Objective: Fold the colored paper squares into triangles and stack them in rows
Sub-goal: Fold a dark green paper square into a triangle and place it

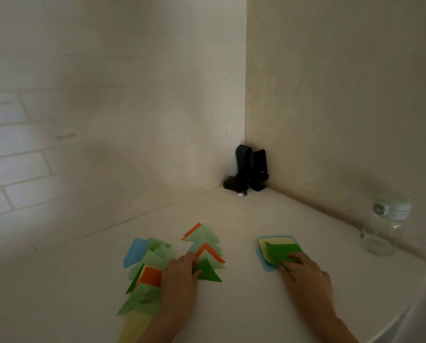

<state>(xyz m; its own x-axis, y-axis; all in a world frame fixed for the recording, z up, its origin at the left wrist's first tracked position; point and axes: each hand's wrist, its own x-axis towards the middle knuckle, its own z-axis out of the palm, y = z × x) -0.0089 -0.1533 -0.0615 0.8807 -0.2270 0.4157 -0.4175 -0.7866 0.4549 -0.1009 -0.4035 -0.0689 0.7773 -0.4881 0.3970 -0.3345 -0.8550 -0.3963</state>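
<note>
The left hand (179, 273) is pressing its fingers flat on a dark green triangle (208, 271) at the near end of the second row (204, 246), with the first row (145, 276) just to its left. The right hand (306, 271), fingers spread, is resting on the green sheet (280, 251) topping the unfolded stack (278, 252), so it is the nearer hand for the next square, I'd say. All of it is lying on a pale worktop (231, 305) running into a plain wall corner.

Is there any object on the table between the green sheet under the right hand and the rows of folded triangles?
Nothing visible. Only bare table separates the green sheet under the right hand from the triangle rows.
</note>
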